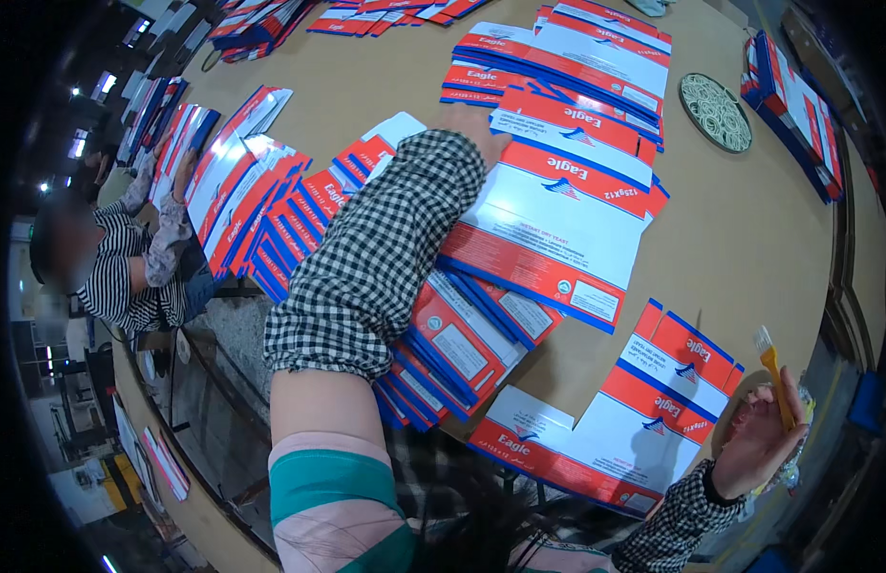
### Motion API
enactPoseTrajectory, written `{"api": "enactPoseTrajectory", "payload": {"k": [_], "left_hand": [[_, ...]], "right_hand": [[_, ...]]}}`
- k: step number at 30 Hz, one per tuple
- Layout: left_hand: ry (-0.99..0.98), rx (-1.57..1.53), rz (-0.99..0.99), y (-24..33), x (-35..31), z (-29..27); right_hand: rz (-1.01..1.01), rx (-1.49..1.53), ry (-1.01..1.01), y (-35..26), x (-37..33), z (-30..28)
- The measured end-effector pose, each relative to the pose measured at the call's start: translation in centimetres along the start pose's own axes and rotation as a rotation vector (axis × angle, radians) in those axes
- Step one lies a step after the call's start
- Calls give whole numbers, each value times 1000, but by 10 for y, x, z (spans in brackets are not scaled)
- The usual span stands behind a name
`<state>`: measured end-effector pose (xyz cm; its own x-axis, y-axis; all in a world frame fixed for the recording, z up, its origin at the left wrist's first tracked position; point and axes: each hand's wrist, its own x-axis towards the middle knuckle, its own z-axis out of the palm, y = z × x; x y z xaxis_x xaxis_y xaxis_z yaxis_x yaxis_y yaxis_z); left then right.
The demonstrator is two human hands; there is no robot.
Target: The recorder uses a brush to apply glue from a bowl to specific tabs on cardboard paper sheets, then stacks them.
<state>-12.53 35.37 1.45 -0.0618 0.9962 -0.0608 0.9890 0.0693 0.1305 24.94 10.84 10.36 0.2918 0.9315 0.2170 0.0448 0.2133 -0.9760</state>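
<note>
My left arm, in a black-and-white checked sleeve, reaches across the table. At its end, my left hand (pixel 473 129) is closed at the upper left edge of a flat printed carton blank (pixel 548 210), red, white and blue; the sleeve partly hides its fingers. This blank lies over other blanks. At the lower right my right hand (pixel 763 435) is closed around the yellow handle of a small brush (pixel 771 368), bristles pointing up. Beside that hand, another unfolded carton blank (pixel 643 420) lies at the table's near edge, with a shadow across it.
Fanned carton blanks (pixel 452 349) lie beneath and beside my left arm. More blanks (pixel 605 48) are stacked at the far side. A round green-rimmed dish (pixel 715 113) holds a pale substance. A stack (pixel 796 115) stands far right. Another person (pixel 128 248) handles cartons at the left.
</note>
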Motion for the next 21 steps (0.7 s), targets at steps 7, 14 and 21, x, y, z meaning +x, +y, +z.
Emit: {"api": "enactPoseTrajectory", "payload": {"k": [7, 14, 21], "left_hand": [[-97, 228, 295, -27, -18, -14], [-87, 168, 836, -50, 4, -57], [-442, 181, -263, -48, -84, -83]], "right_hand": [[-58, -35, 145, -3, -10, 2], [-20, 4, 60, -15, -12, 3], [-80, -14, 182, -12, -13, 2]]}}
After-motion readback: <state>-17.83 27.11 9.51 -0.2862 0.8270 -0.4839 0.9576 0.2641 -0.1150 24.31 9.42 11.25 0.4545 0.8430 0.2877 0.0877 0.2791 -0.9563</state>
